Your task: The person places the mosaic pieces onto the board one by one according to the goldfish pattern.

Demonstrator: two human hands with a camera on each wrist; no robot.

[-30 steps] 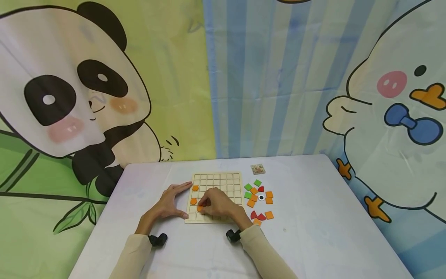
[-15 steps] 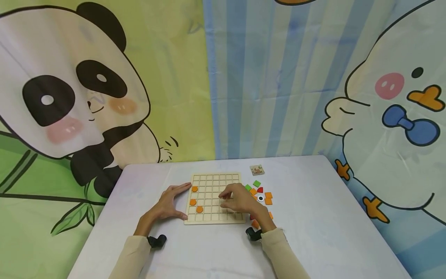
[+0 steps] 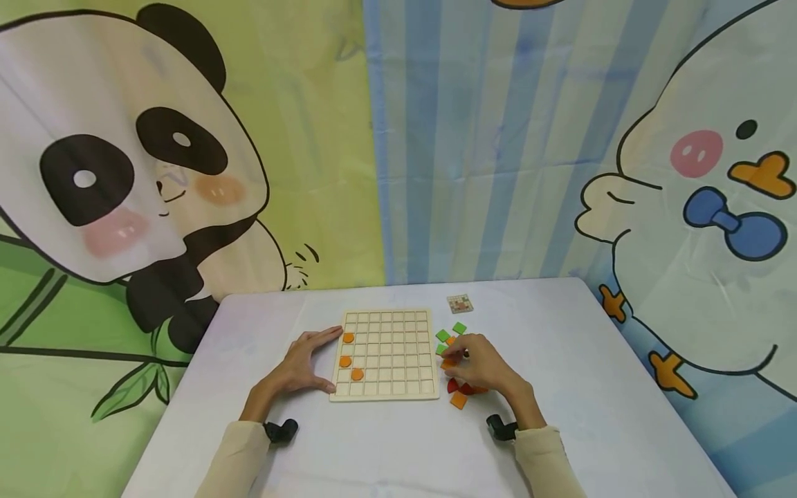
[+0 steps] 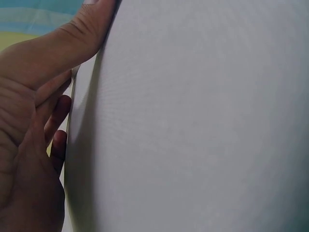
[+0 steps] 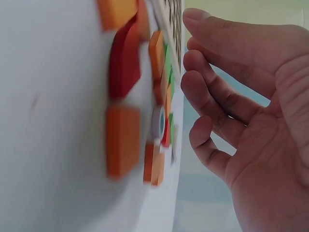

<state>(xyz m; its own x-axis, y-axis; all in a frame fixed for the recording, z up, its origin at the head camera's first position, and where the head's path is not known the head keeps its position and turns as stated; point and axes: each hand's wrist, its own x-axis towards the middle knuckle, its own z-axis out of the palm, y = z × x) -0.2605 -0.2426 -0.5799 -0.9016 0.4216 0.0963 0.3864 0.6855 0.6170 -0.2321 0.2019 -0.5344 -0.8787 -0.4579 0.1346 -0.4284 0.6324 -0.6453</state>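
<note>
Where the backdrop's left section ends at the table, a printed panda stands behind the white tabletop. Next, a beige sleeve leads to a black wrist camera and the left hand. This hand is released: thumb and fingers are spread, with the fingertips at the upper part and the thumb at the lower part of the left edge of the wooden grid board, touching it. The board lies flat at table centre. Two orange discs occupy cells in its leftmost column; a third orange disc occupies the second column, nearer the person.

Just beside the board's right edge lie green squares, red quarter-circle pieces, orange squares and a white disc with a dark centre. A small patterned card lies beyond them. The right hand is positioned over these pieces, released, fingers loosely bent and thumb apart from the fingertips. A printed chick occupies the backdrop at far right.
</note>
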